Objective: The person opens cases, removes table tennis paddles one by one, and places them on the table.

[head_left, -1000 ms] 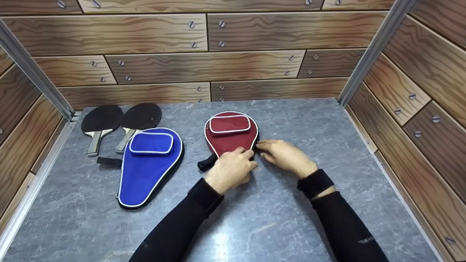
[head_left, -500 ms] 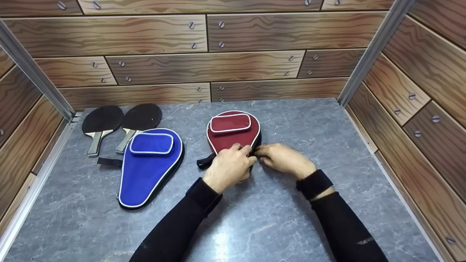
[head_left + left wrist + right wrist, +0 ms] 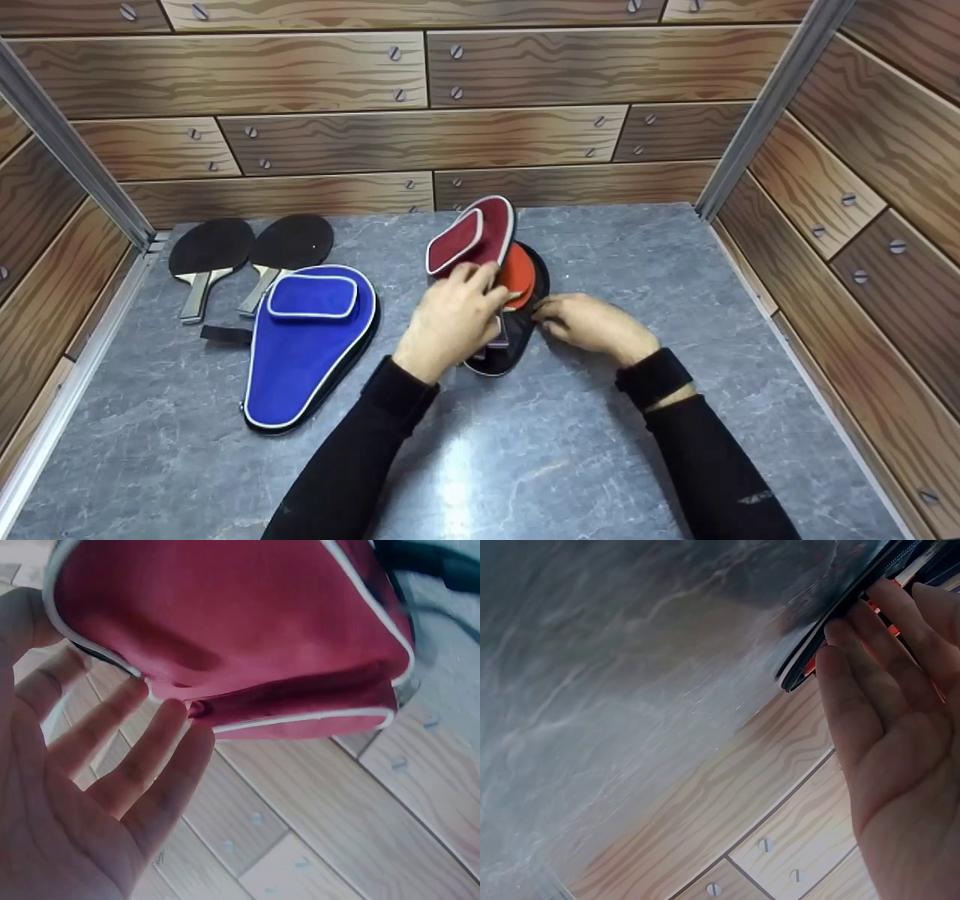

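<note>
Head view: left hand (image 3: 450, 319) pinches red cover flap (image 3: 493, 231), tilted above orange-faced table-tennis paddle (image 3: 520, 271) in black case base (image 3: 517, 341); right hand (image 3: 589, 322) touches base's edge, pinch unclear. Best keep base pinned flat.

gray marbled table (image 3: 555, 450). two black paddles, left one (image 3: 211, 247) and right one (image 3: 292, 241), side by side near far left corner, grayish handles toward near edge. blue case (image 3: 309, 349) with white trim, flat on left half, wide end toward far edge, pocket (image 3: 312, 295) on top; right paddle's handle right by it, contact unclear. black strap (image 3: 226, 334) sticks out toward left edge. wood-print back wall (image 3: 375, 139) along far edge, metal posts (image 3: 780, 97) at far corners.
</note>
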`<state>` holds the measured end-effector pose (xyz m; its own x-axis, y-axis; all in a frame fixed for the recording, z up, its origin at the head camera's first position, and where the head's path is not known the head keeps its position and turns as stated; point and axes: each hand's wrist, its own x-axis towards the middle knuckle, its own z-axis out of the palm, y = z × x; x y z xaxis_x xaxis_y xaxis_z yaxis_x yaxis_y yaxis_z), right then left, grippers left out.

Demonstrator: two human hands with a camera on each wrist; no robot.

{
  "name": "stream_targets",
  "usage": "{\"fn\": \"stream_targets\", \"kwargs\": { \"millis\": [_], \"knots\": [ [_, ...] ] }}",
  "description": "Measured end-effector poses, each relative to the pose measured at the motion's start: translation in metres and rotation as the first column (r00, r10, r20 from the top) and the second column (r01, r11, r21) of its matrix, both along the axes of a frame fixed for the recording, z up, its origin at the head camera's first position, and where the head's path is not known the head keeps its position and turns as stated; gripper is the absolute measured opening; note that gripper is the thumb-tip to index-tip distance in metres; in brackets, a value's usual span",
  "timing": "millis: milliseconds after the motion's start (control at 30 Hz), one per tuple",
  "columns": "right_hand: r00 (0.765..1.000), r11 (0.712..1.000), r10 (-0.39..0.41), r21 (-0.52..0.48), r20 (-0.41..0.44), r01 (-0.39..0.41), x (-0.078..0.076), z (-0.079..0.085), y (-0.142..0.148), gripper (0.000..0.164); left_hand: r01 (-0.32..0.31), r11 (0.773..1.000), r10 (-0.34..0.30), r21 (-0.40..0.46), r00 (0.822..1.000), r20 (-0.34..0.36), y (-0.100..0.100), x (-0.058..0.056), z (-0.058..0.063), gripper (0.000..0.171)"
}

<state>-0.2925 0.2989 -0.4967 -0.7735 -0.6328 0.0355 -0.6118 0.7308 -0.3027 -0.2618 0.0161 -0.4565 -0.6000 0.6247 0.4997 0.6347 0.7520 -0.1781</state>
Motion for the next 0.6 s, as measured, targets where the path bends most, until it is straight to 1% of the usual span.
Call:
{"fn": "stream_targets", "kwargs": {
  "millis": [100, 200, 400, 500, 600],
  "knots": [
    [1.000, 1.000, -0.013, 0.009, 0.021, 0.013, -0.001, 0.001, 0.001, 0.028, -0.006, 1.000, 0.005, 0.030, 0.999, 0.047, -0.010, -0.005, 0.008, 0.031],
    [0.999, 1.000, -0.021, 0.017, 0.035, 0.020, -0.002, 0.001, 0.002, 0.030, -0.015, 0.998, 0.010, 0.064, 0.997, 0.080, -0.020, -0.010, 0.013, 0.029],
    [0.997, 0.998, -0.053, 0.036, 0.064, 0.051, -0.002, 0.002, 0.005, 0.032, -0.040, 0.989, 0.027, 0.139, 0.995, 0.094, -0.036, -0.015, 0.020, 0.026],
    [0.996, 0.998, -0.060, 0.037, 0.065, 0.058, -0.001, 0.003, 0.007, 0.032, -0.058, 0.984, 0.038, 0.171, 0.992, 0.120, -0.044, -0.018, 0.023, 0.031],
    [0.997, 0.998, -0.056, 0.032, 0.062, 0.054, -0.003, 0.003, 0.009, 0.031, -0.091, 0.979, 0.060, 0.182, 0.984, 0.166, -0.052, -0.022, 0.026, 0.037]
  ]
}}
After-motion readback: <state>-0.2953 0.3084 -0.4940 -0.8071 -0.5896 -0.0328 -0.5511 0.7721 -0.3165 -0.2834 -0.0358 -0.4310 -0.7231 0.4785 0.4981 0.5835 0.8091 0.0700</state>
